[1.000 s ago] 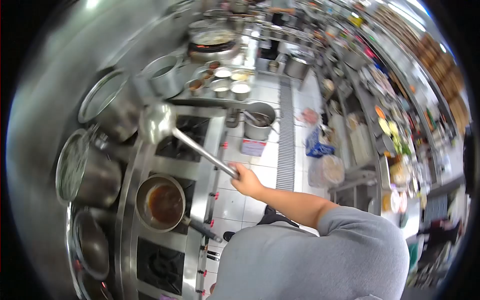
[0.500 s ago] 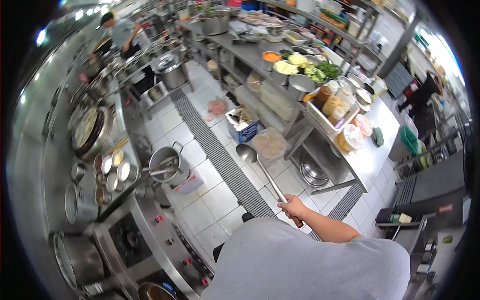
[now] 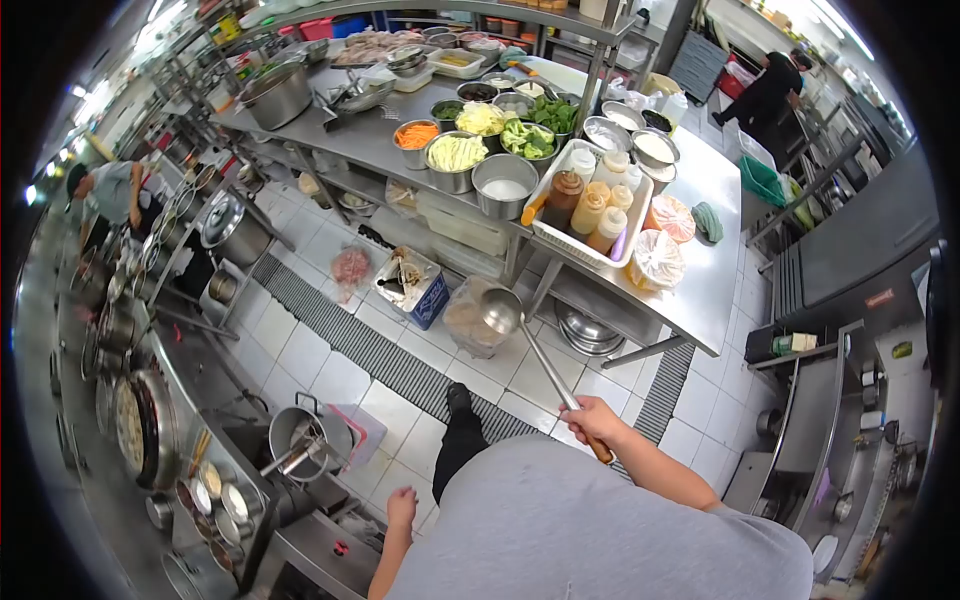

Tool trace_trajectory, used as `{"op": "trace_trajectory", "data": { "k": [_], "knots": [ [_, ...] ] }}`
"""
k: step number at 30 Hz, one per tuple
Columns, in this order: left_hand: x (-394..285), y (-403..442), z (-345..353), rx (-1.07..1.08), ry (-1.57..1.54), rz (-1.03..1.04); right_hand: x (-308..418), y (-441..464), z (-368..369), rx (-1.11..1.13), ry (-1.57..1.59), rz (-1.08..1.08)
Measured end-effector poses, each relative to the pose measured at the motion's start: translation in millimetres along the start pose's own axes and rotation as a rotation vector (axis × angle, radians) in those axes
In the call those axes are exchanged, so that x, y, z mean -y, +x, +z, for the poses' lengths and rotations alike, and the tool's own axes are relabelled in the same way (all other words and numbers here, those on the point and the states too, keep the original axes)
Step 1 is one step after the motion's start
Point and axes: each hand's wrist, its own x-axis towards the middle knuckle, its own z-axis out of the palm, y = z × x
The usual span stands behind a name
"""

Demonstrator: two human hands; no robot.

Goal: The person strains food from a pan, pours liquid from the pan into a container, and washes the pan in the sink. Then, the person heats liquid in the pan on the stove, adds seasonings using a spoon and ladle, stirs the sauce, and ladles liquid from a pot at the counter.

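My right hand (image 3: pixel 592 420) is wrapped round the handle of a long metal ladle (image 3: pixel 503 311), whose bowl hangs over the floor in front of the steel table (image 3: pixel 700 310). My left hand (image 3: pixel 402 506) is low on the left beside my body, its fingers curled, with nothing visible in it. On the table are a white basket of sauce bottles (image 3: pixel 575 232), a metal pot (image 3: pixel 505 184), shredded cabbage (image 3: pixel 456 153), carrots (image 3: pixel 416 134) and leafy greens (image 3: pixel 553 114).
A large pot (image 3: pixel 309 443) with utensils stands at the lower left. A blue-sided box (image 3: pixel 412 287) and a plastic bag (image 3: pixel 474 317) are on the floor. One person (image 3: pixel 118 195) works at the left, another (image 3: pixel 766 92) at the upper right.
The view has swung right from the stove to the vegetable table. The ladle has moved from above the stove to over the floor, still in my right hand. My left hand has come into view.
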Motion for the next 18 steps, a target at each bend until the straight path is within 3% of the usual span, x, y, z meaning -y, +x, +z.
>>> {"op": "trace_trajectory", "data": {
  "k": [3, 7, 8, 9, 11, 14, 16, 18],
  "knots": [
    [-117, 72, 19, 0.097, 0.119, 0.249, -20, 13, -7, -0.049, 0.085, 0.006],
    [-352, 97, 62, 0.256, 0.234, 0.631, -23, 16, -9, -0.233, 0.119, 0.130],
    [-393, 116, 78, 0.311, 0.232, 0.647, -25, 16, -11, -0.286, 0.141, 0.186],
    [-453, 104, 86, 0.329, 0.315, 0.860, -30, 16, -13, -0.335, 0.164, 0.243],
    [-527, 121, 125, 0.497, 0.158, 0.968, -38, 14, -16, -0.375, 0.205, 0.260],
    [-626, 114, 181, 0.472, 0.251, 0.875, -55, 7, -17, -0.459, 0.317, 0.236],
    [-666, 120, 219, 0.463, 0.267, 0.821, -68, 0, -13, -0.492, 0.359, 0.243],
    [-690, 124, 249, 0.321, 0.431, 0.687, -79, -5, -11, -0.542, 0.402, 0.269]
  ]
}}
